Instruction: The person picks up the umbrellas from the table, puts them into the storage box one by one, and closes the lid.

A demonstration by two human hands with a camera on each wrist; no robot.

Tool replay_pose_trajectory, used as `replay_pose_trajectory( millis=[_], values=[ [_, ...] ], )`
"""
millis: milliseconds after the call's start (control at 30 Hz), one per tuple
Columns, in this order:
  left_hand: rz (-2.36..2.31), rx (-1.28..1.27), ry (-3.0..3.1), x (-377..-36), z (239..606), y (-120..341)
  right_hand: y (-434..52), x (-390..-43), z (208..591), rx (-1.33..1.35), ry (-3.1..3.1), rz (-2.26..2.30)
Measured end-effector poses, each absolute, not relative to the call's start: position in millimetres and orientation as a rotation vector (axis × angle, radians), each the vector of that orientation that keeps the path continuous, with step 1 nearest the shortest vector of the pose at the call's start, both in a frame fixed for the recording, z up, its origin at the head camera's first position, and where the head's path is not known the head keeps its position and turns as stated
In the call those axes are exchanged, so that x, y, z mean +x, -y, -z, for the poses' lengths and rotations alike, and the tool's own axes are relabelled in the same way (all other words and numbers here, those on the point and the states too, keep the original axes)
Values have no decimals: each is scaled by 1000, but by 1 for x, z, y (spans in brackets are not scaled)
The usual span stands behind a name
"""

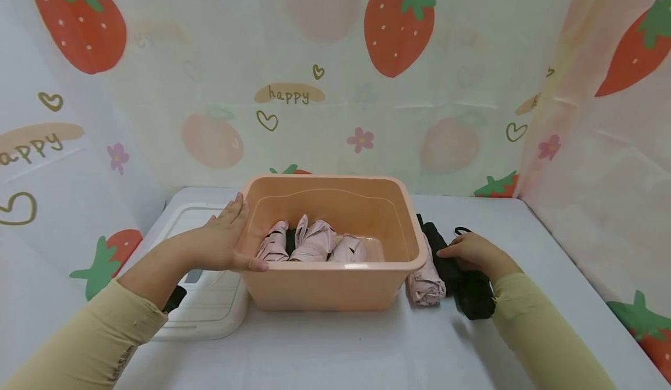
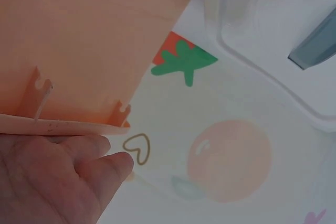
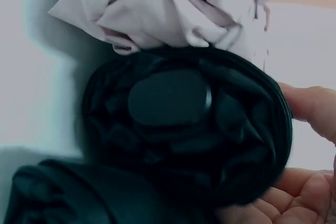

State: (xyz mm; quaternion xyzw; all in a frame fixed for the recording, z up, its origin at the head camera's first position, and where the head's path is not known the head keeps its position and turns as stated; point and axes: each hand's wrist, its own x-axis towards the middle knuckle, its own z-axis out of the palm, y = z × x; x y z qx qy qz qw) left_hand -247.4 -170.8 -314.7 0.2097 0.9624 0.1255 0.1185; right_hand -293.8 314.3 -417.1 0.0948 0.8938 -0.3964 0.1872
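My left hand [image 1: 222, 241] rests against the left side of a peach plastic bin [image 1: 320, 288], fingers straight along its rim and thumb at the front corner. Inside the bin, several pink folded umbrellas [image 1: 314, 241] stand in a row with a dark one [image 1: 290, 241] between two of them. To the bin's right, my right hand [image 1: 479, 253] grips a black folded umbrella [image 3: 173, 98], thumb on one side and fingers on the other. A pink folded umbrella [image 1: 427, 285] lies on its left, and another black folded umbrella [image 1: 474, 297] on its right, below the wrist.
A white lid [image 1: 201, 314] with grey latches lies left of the bin, partly under the left forearm. The white tabletop [image 1: 335, 355] runs in front. Strawberry-print cloth [image 1: 335, 139] encloses the back and both sides.
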Motion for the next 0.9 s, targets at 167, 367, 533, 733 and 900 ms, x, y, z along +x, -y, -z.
replay_pose_trajectory(
  millis=[167, 367, 533, 733, 900],
  values=[
    [-379, 597, -2813, -247, 315, 172, -309, -302, 418, 233, -2624, 884],
    [-373, 616, -2815, -247, 316, 171, -313, -298, 416, 269, -2657, 832],
    [-367, 644, -2820, -248, 316, 172, -322, -293, 407, 241, -2646, 914],
    [-373, 644, -2816, -248, 315, 172, -335, -285, 395, 245, -2522, 1199],
    [-374, 640, -2810, -247, 315, 172, -344, -283, 388, 241, -2469, 1378]
  ],
)
